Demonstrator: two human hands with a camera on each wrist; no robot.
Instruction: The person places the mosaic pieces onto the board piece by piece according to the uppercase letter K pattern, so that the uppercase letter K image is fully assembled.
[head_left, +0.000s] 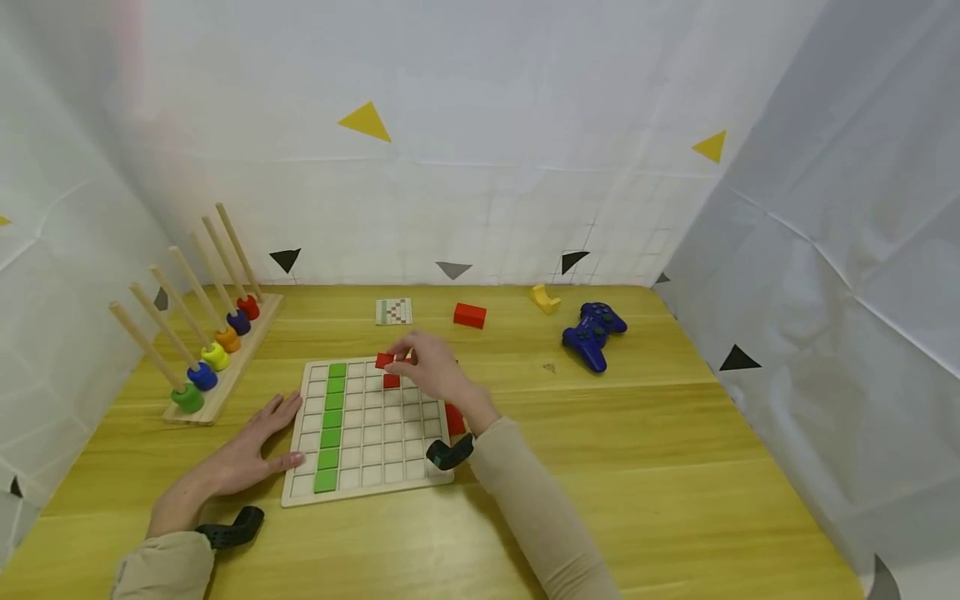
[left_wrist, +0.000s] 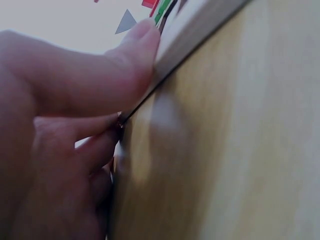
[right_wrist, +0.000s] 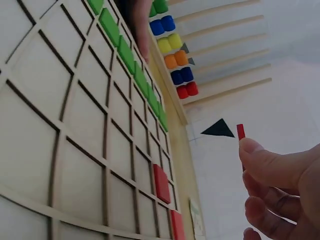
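A wooden grid board (head_left: 372, 456) lies on the table with a column of green square tiles (head_left: 331, 418) near its left side. My left hand (head_left: 243, 450) rests at the board's left edge, fingers extended; the thumb (left_wrist: 135, 60) touches the rim in the left wrist view. Over the board's far part, my right hand (head_left: 435, 368) pinches a thin red tile (right_wrist: 241, 132) between thumb and fingers. Just below that tile in the head view, a red tile (head_left: 392, 381) sits in a cell. The right wrist view shows another red tile (right_wrist: 177, 225) on the board, towards its far edge.
A bead stand (head_left: 240, 358) with upright rods is at left. Behind the board are a small pattern card (head_left: 393, 312) and a red block (head_left: 469, 315). A yellow curved piece (head_left: 545, 299) and a blue game controller (head_left: 594, 335) lie right. Red pieces (head_left: 454, 419) sit by the board's right edge.
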